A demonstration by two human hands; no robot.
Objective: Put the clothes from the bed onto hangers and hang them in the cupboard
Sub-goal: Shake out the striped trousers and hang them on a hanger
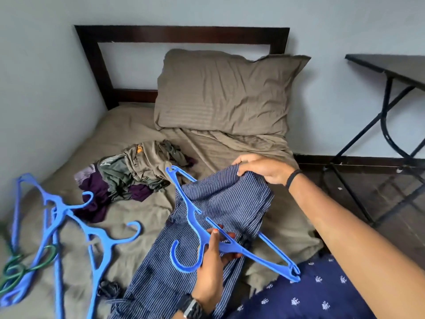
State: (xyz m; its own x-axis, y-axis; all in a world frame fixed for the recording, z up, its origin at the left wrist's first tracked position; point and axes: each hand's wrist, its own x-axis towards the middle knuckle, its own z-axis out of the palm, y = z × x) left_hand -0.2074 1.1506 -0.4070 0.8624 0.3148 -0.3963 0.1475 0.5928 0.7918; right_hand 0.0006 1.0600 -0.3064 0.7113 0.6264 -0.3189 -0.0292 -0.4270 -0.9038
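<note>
On the taupe-sheeted bed (142, 217), left hand (212, 261) grips a blue plastic hanger (230, 244) over the navy pinstriped garment (225, 203), whose top edge the right hand (264, 168) pinches, hanger-side of the crumpled clothes pile (128, 173).

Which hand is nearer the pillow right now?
Right. The right hand grips the striped garment just below the pillow; the left hand holds the blue hanger farther down the bed.
</note>
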